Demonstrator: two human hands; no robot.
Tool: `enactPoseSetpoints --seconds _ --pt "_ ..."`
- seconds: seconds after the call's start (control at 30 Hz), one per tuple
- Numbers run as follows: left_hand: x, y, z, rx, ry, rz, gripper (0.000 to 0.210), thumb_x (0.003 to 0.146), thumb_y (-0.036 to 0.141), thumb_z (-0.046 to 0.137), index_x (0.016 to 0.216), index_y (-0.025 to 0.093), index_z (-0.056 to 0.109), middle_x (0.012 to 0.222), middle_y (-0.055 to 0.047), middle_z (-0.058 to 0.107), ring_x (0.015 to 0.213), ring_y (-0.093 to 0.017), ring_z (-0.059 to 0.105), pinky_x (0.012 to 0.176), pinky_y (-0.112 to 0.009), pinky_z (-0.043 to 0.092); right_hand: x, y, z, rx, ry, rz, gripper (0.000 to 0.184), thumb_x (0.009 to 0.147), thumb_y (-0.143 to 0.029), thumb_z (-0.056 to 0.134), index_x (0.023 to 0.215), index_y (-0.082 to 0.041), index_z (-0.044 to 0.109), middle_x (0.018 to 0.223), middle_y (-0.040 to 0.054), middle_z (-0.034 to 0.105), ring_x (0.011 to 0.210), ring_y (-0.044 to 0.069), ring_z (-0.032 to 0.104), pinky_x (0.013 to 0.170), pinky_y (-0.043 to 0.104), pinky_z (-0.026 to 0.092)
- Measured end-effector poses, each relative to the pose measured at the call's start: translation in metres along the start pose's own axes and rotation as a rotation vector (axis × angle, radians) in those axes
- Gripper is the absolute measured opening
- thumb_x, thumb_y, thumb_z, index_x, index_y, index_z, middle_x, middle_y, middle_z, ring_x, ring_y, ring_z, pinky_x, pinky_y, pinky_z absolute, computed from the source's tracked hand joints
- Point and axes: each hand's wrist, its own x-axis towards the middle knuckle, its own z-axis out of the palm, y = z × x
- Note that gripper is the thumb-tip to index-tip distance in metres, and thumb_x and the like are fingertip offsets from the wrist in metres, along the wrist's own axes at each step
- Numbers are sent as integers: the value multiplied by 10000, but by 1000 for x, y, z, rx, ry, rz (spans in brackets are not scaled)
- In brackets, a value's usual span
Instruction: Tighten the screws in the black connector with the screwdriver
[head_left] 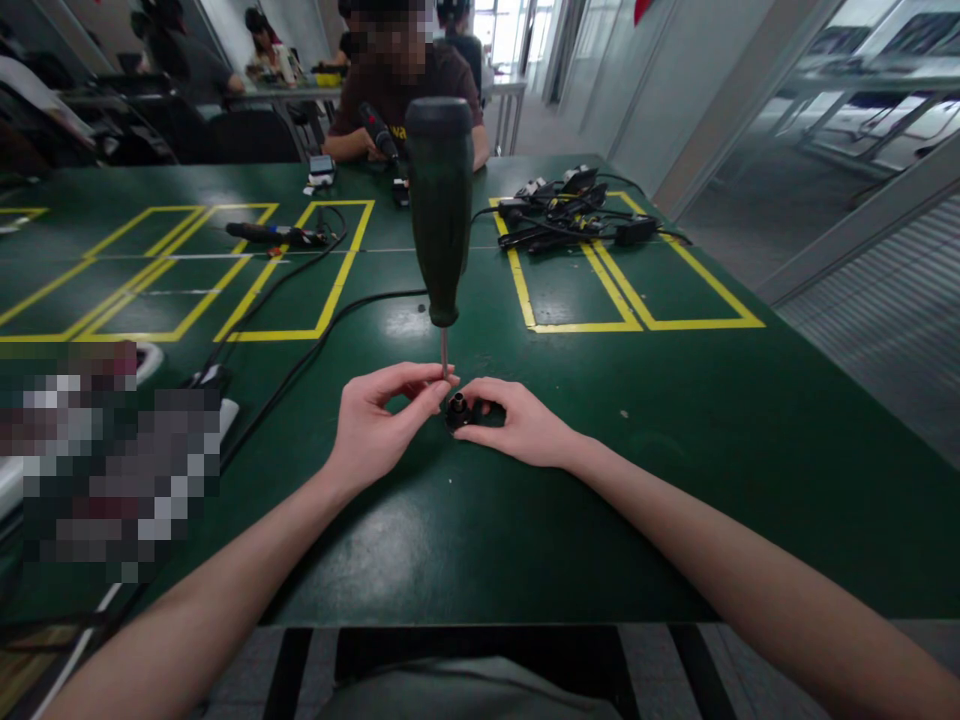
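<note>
A screwdriver with a thick dark handle stands upright in front of me, its thin metal shaft pointing down. My left hand pinches the lower end of that shaft between thumb and fingers. The tip is hidden by the fingertips. Just to the right, a small black round part with a shiny metal centre rests on or just above the table. Thumb and fingers of my right hand are closed round its right side. The tip of the shaft is slightly above and left of this part.
The green table carries yellow tape outlines. A heap of black cables and adapters lies at the back right. Another corded tool is at the back left. Blurred-out items lie left. A person sits opposite, holding a tool.
</note>
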Motion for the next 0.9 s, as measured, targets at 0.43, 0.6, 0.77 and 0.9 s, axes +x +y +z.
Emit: enactPoseSetpoints --seconds 0.43,0.6,0.77,0.9 --pt "0 2 1 -1 -3 -53 160 859 291 787 962 180 840 916 -67 840 631 -120 713 623 -248 608 0 2 1 -10 1 -11 226 865 -255 824 1038 -181 700 990 48 739 905 193 671 804 323 537" --pt "1 4 2 -14 5 -65 172 852 290 786 962 169 837 933 -79 841 666 -134 728 639 -257 620 -1 3 1 -17 3 -9 228 867 -266 820 1042 -186 698 986 48 736 905 195 670 800 325 539" --pt "1 6 3 -19 7 -68 148 842 272 790 935 166 835 914 -70 842 619 -114 707 629 -244 614 -1 2 1 -11 5 -13 222 869 -265 817 1035 -185 695 978 47 732 898 193 667 796 324 538" --pt "1 6 2 -8 5 -59 156 836 271 793 943 166 837 911 -70 843 639 -121 713 641 -248 617 0 2 1 -9 5 -11 220 871 -260 814 1039 -184 695 991 50 735 905 194 667 802 325 537"
